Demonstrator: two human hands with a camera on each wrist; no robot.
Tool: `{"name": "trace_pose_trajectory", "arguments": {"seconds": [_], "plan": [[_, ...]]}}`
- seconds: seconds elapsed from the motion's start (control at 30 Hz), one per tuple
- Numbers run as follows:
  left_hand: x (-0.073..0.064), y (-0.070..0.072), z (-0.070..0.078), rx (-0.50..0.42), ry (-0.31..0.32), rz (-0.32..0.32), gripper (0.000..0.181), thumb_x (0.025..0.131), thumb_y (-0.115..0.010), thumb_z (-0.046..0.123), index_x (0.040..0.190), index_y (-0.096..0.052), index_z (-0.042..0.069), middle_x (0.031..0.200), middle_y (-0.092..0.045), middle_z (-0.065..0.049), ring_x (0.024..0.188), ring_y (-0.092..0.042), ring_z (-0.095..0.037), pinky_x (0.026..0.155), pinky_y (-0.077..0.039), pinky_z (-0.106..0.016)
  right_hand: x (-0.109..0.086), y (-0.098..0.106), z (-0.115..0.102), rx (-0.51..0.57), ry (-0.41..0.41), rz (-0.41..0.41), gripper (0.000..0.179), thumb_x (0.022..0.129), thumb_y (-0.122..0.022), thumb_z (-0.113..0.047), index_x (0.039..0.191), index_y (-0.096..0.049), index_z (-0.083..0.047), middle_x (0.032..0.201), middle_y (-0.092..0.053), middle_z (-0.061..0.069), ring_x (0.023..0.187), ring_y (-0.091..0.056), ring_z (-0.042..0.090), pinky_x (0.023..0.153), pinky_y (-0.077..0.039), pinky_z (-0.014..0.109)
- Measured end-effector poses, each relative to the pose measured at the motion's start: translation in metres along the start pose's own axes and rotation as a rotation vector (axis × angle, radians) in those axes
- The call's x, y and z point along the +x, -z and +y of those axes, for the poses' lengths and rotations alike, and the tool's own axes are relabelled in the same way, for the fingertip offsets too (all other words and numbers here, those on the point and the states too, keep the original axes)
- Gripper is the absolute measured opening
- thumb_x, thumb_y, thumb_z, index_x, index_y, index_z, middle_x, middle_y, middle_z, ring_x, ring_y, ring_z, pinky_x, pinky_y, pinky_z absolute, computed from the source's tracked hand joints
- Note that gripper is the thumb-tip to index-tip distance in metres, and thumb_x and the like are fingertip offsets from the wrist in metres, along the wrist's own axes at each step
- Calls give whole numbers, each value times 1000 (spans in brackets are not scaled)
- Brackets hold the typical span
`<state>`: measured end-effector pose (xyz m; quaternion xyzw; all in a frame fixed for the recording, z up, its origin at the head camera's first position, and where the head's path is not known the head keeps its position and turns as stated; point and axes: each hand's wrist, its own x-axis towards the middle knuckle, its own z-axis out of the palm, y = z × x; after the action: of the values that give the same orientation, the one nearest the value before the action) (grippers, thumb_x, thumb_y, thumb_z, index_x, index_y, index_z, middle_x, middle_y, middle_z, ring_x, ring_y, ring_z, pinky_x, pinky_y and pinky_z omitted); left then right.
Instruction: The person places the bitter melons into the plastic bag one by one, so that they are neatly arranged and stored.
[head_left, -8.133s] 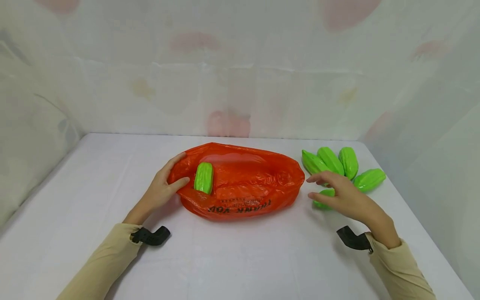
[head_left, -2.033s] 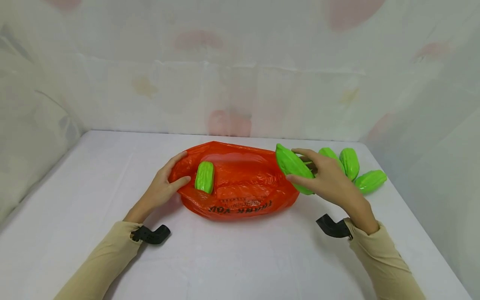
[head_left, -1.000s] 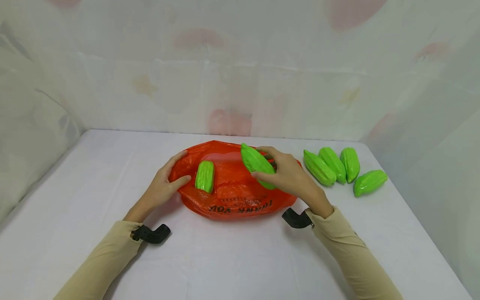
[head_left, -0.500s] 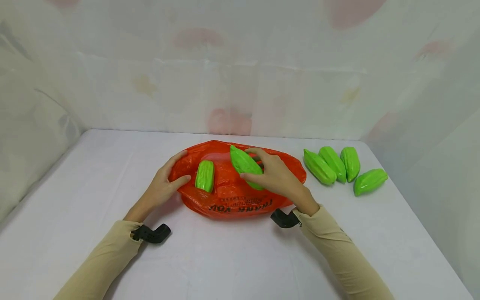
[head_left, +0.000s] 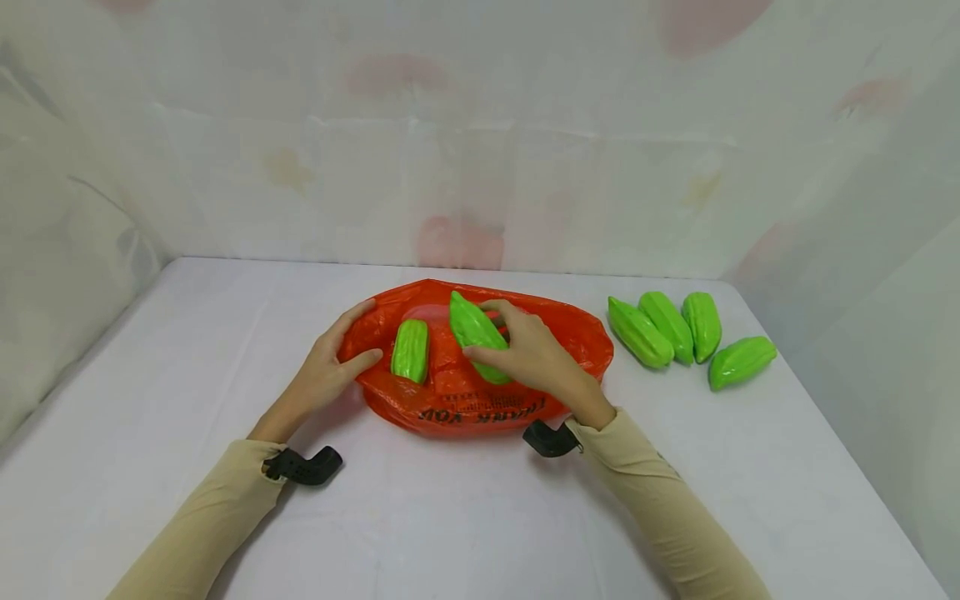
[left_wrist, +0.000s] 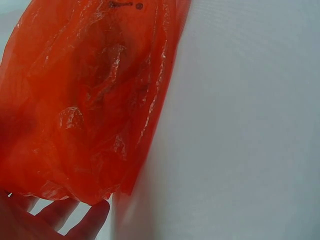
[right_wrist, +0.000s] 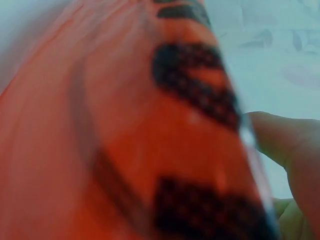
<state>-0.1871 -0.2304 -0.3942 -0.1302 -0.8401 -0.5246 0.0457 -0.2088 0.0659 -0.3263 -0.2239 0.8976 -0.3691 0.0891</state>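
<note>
A red plastic bag (head_left: 562, 350) with black "THANK YOU" print lies with its mouth open on the white table. My left hand (head_left: 322, 371) holds its left end, thumb over the rim, fingers along the outer side; in the left wrist view the fingertips (left_wrist: 95, 217) meet the bag's edge. One green ribbed fruit (head_left: 410, 352) lies inside, near that thumb. My right hand (head_left: 536, 354) grips another green ribbed fruit (head_left: 476, 333), pointed end up and left, over the bag's mouth. In the right wrist view the bag's printed side hides most of that hand; its thumb (right_wrist: 275, 132) shows.
Right of the bag, three green fruits (head_left: 667, 325) lie side by side at the table's back right, with one more fruit (head_left: 742, 362) near the right edge. Pale patterned cloth (head_left: 480, 167) hangs behind the white table (head_left: 450, 517) and at its sides.
My right hand picked up a green fruit from right of the bag and has carried it left over the bag's mouth. My left hand has stayed at the bag's left end.
</note>
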Motion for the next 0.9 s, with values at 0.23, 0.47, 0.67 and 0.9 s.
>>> {"name": "trace_pose_trajectory", "arguments": {"seconds": [0.23,0.47,0.67,0.9], "plan": [[0,0,1,-3,-8,0,69,94,-59,7,156,-30,16,158,-35,-14,142,-37,-35,116,-29,-60,4,-10,-2,6,-37,-17,68,91,-68,-42,147,-41,-14,128,-61,9,114,-60,22,86,-57,35],[-1,-1,4,-16,-4,-3,69,94,-60,7,156,-29,15,159,-35,-14,142,-36,-36,116,-28,-61,9,-19,-5,32,-51,-31,68,92,-67,-41,148,-39,-15,124,-62,10,105,-62,20,82,-57,32],[-1,0,2,6,2,-1,69,95,-59,8,157,-29,17,159,-35,-12,141,-38,-34,115,-31,-60,12,-26,-8,67,-72,-38,67,93,-66,-39,149,-36,-15,124,-62,10,102,-62,20,82,-57,32],[-1,0,4,15,0,0,69,95,-60,10,156,-29,16,158,-35,-14,139,-39,-35,113,-33,-61,13,-30,-8,32,-93,-37,67,93,-65,-41,148,-37,-16,118,-64,9,94,-63,18,76,-55,29]]}}
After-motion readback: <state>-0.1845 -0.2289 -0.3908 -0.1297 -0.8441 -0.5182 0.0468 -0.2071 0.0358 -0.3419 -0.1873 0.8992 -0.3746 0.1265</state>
